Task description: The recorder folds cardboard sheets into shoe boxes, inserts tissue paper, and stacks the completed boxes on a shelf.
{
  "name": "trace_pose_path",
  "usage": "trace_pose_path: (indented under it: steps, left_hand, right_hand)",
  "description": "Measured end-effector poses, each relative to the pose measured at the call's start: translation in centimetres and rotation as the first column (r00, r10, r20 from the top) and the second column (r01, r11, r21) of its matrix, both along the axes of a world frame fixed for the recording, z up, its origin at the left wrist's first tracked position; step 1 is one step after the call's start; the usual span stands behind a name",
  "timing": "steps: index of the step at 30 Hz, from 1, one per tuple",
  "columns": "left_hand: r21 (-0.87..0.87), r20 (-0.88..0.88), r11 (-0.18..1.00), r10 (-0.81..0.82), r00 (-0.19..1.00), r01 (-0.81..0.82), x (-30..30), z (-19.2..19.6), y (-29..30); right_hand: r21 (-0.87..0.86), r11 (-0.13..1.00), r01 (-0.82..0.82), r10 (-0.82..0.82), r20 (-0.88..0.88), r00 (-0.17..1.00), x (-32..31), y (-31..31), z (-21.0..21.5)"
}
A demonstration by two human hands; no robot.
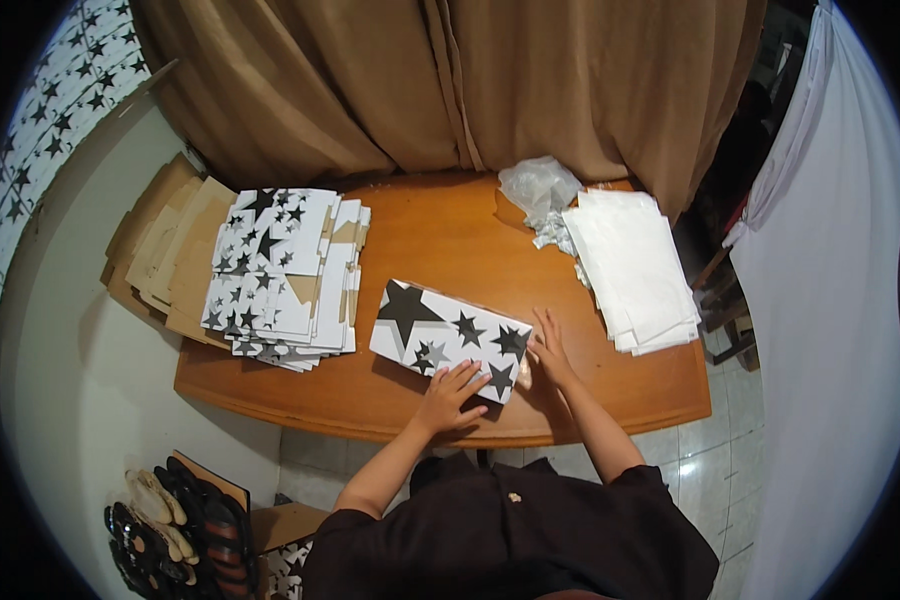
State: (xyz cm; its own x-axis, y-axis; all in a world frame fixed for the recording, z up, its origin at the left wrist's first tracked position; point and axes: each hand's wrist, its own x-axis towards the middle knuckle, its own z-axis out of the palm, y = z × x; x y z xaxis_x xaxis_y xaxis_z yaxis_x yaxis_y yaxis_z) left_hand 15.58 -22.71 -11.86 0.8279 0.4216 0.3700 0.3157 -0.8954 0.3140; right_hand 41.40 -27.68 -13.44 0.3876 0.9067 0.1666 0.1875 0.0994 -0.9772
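Note:
A closed white cardboard box with black and grey stars (440, 325) lies slantwise on the wooden table in front of me. My left hand (452, 396) rests on its near edge, fingers spread across the lid. At the box's right end is my right hand (551, 352), its fingers stretched out and touching or close beside that end. Just under the right hand a small pale beige thing (525, 376) shows beside the box; I cannot make out its kind.
Flat star-patterned cardboard pieces (280, 270) are stacked at the left, beside brown cardboard (160, 245). White paper sheets (635, 265) and a crumpled clear plastic bag (540, 188) lie at the right. Several sandals (175, 530) sit low at the left. Brown curtains (450, 85) hang behind the table (440, 230).

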Motion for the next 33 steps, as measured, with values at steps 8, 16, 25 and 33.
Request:
trace_pose_path:
  steps: [8,16,25,33]
  left_hand:
    - [0.296,0.078,0.955,-0.018,0.997,-0.006,0.6,-0.2,1.0]
    - [0.501,0.629,0.76,0.009,0.777,-0.414,-3.3,11.1,-2.6]
    - [0.193,0.765,0.964,-0.031,0.643,-0.183,-21.3,23.1,-4.7]
    - [0.255,0.725,0.866,0.123,0.677,-0.43,-39.3,28.0,-13.9]
  right_hand:
    - [0.055,0.975,0.213,-0.206,-0.116,0.972,-2.5,0.9,-2.4]
    - [0.375,0.89,0.258,0.03,-0.614,0.789,-11.1,-1.4,14.4]
    - [0.669,0.74,-0.073,0.544,-0.531,0.65,-31.1,-2.0,24.8]
    - [0.738,0.506,-0.446,0.814,-0.238,0.53,-48.0,-5.2,26.9]
